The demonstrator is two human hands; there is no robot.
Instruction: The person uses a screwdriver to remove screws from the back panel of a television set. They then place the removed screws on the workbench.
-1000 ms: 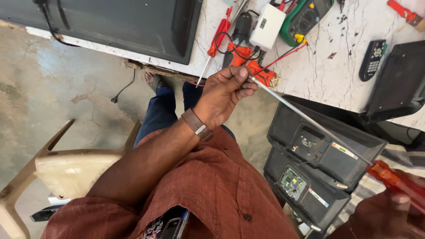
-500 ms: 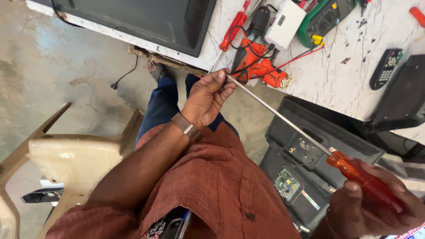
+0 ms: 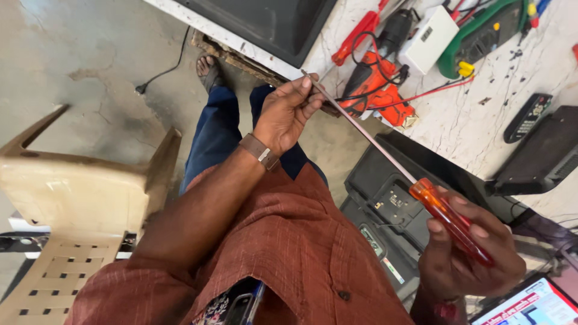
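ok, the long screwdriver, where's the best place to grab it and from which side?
By the orange handle, as the right hand does, coming from below and to the right. It is the thick end; the thin shaft slants up-left, its tip between the left hand's fingertips.

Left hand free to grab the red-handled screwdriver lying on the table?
Probably not yet: the left hand is pinching the long screwdriver's shaft. The red-handled screwdriver lies uncovered just beyond on the table.

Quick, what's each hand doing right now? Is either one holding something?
Left hand: fingers closed lightly around the tip end of the long screwdriver shaft.
Right hand: closed around the screwdriver's orange handle.
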